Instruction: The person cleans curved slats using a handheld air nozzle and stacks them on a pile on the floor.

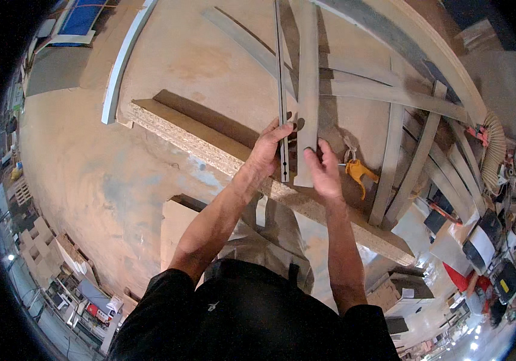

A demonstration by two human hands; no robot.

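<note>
Rail [281, 78], strip [308, 78] cut off at 12 o'clock. Left hand [265, 150] partly hidden behind rail. Clutter [83, 304] at 8 o'clock too small to tell.

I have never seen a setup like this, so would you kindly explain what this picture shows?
There is no machine: a person works with bare hands, seen from a wide fisheye camera worn on the head, which bends straight edges near the rim. The left hand holds a narrow strip with dark holes; the right hand holds a wider grey strip beside it. More long strips lie on the brown surface, with a yellow-orange tool. A long chipboard piece slants across the view.
</note>
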